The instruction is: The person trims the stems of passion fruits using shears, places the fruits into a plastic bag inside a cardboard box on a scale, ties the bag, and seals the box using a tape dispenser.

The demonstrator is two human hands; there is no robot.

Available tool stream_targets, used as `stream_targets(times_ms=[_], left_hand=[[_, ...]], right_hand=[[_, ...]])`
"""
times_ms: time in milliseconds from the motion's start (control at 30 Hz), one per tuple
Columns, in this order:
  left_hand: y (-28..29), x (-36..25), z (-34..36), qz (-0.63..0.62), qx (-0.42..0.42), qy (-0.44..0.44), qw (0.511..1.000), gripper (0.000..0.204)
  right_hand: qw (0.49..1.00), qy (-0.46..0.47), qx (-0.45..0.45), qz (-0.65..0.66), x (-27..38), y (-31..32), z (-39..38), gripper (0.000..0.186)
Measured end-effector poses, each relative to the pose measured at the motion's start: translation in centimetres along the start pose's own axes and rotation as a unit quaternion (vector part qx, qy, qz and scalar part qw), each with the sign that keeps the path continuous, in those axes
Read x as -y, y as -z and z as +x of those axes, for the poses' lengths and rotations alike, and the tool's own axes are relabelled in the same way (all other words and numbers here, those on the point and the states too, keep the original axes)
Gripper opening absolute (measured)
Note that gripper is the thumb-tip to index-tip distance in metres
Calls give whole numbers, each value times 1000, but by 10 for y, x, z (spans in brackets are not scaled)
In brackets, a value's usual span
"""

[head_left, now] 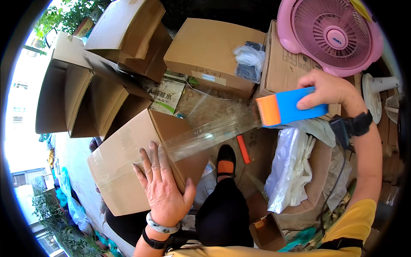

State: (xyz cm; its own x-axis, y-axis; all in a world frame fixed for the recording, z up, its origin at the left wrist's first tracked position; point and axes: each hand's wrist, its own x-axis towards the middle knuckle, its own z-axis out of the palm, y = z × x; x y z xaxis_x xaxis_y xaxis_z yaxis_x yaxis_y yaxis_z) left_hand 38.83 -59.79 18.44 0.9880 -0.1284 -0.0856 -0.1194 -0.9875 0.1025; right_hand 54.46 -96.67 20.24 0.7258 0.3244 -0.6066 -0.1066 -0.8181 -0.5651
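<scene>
A brown cardboard box [124,167] rests tilted at my lap, to the left of my knee. My left hand [165,188] lies flat on it with fingers spread, close to where a strip of clear packing tape [205,137] leaves the box edge. That strip runs taut through the air to a blue and orange tape dispenser [295,107], its toothed edge facing the box. Around the dispenser's blue body my right hand [323,92] is closed, holding it up at the right. The tape roll inside is hidden.
Open cardboard boxes [81,94] stand at the left. Behind lies a closed carton [214,47] with a plastic-wrapped bundle [249,60] on it. A pink fan [334,38] is at the far right. An orange-red-handled tool [243,149] lies near my shoe, beside a box of clear plastic bags [289,171].
</scene>
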Motion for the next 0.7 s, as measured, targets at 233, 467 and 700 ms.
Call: stream_targets(times_ms=[233,467,700], left_hand=[[0,0,-1,-2,13,-3,1000,86],[0,4,-3,-14,7,-2,1000,88],[2,5,-1,-13,9,-7,1000,85]], right_hand=[[977,3,-53,-204,27,-27,41,52],[952,7,-54,-302,83,-58,75,44],[970,-36,13,-239,77,-105,120,49]])
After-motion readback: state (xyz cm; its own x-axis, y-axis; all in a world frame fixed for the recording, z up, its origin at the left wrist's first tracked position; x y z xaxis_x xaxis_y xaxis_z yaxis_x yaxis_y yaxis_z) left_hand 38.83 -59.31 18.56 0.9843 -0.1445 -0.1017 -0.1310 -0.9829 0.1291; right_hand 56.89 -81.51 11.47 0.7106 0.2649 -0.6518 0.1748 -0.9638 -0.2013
